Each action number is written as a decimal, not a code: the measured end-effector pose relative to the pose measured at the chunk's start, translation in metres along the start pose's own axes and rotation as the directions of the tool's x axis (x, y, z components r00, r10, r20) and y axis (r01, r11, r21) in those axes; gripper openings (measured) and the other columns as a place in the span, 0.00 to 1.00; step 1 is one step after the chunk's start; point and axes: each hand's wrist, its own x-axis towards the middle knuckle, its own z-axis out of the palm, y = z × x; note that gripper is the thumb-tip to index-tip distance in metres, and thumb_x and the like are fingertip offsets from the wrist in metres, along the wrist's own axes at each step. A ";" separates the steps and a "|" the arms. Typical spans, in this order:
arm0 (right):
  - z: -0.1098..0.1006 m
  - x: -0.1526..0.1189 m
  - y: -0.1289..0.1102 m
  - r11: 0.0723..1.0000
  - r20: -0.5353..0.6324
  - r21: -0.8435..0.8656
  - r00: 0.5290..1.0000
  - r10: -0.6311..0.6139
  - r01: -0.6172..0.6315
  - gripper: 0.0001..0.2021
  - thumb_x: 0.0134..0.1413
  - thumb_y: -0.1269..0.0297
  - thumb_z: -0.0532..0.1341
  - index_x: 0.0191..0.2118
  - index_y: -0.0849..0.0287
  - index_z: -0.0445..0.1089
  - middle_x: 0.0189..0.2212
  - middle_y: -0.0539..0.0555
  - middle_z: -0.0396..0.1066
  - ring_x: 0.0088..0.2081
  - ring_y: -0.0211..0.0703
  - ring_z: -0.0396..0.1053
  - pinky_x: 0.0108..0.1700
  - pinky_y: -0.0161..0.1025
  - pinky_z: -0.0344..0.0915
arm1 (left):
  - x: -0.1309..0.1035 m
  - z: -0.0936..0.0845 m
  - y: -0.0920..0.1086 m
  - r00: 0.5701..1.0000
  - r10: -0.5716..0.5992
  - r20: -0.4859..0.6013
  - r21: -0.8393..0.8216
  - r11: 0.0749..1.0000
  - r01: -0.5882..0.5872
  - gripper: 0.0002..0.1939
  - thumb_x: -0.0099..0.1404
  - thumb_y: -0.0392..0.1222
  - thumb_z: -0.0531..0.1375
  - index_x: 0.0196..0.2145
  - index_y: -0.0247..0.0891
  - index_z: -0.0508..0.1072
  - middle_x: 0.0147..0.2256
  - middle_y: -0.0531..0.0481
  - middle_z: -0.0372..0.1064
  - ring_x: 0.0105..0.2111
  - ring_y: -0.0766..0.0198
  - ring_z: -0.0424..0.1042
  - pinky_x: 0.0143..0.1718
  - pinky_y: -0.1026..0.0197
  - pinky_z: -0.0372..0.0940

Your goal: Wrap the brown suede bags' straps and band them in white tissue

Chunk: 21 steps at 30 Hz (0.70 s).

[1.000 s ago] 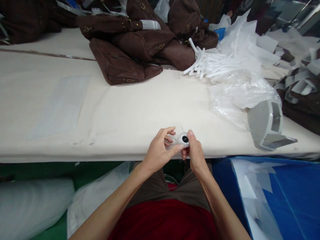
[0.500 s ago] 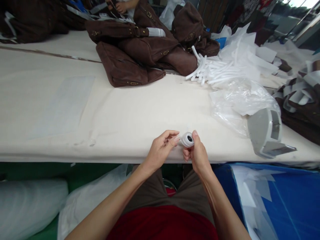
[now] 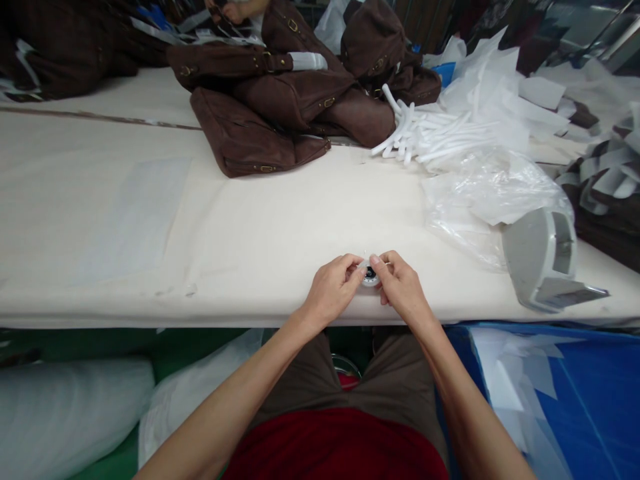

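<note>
A small round white roll (image 3: pixel 369 276) with a dark centre is held between my two hands, just above the front edge of the cloth-covered table (image 3: pixel 260 233). My left hand (image 3: pixel 334 287) pinches its left side with thumb and fingers. On the other side my right hand (image 3: pixel 400 280) grips it, the thumb lying near the dark centre. The fingertips of both hands nearly meet over the roll, and the fingers behind it are partly hidden.
Brown bags (image 3: pixel 260 133) are piled at the back, with white tubes (image 3: pixel 425 137) and a clear plastic bag (image 3: pixel 490 193) to their right. A grey dispenser (image 3: pixel 535 260) stands front right. Below is a blue bin (image 3: pixel 590 400). Another person's hand (image 3: pixel 234 12) shows at the top.
My right hand has turned and its fingers have come over the roll. Both hands are closer together, and the roll now faces upward more.
</note>
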 end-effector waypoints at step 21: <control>-0.005 0.008 0.014 0.999 0.019 0.021 0.999 -0.035 0.034 0.20 0.60 0.47 0.56 0.27 0.56 0.69 0.19 0.47 0.69 0.19 0.36 0.62 0.27 0.36 0.60 | 0.023 -0.005 -0.001 0.965 -0.230 0.128 -0.100 0.965 0.243 0.13 0.61 0.49 0.58 0.28 0.39 0.75 0.21 0.53 0.68 0.23 0.64 0.67 0.27 0.63 0.62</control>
